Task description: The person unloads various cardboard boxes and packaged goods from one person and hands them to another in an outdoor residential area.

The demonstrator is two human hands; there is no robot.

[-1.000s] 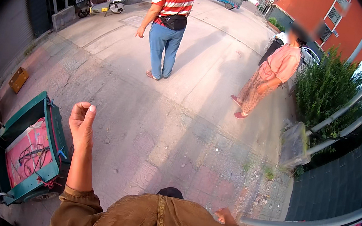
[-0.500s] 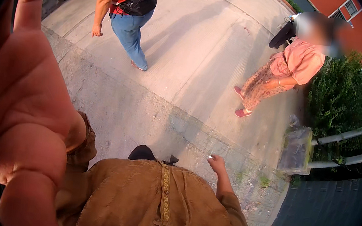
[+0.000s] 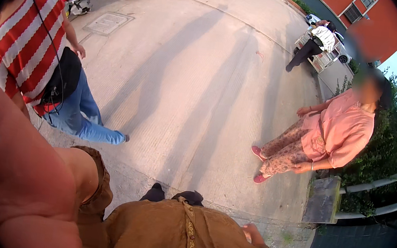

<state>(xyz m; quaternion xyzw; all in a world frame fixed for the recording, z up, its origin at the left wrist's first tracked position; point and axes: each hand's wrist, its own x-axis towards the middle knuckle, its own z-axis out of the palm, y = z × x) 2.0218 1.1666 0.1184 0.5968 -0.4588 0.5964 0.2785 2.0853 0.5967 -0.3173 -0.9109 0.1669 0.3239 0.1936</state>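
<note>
My left hand [image 3: 31,173] is raised very close at the left rim, its broad palm facing the view. Its fingers run out past the dark edge, so their shape is hidden. Low on the right, beside the brown garment [image 3: 161,232] with gold trim, is my right hand [image 3: 253,234]. The garment partly covers it. Its fingers look curled around a small white thing [image 3: 247,236], too small to make out. Two dark shoes [image 3: 154,193] show below the garment's front edge.
A person in a red-and-white striped top [image 3: 31,41] stands close on the left. Another in pink [image 3: 337,127] is on the right by a grey block [image 3: 322,199], railings and a bush [image 3: 381,150]. Farther off, a person bends over a white cart [image 3: 321,59].
The striped-top person now appears nearer and farther left. The view has shifted, bringing a cart and another person in. My left fingers have left view; my right hand sits lower, partly covered.
</note>
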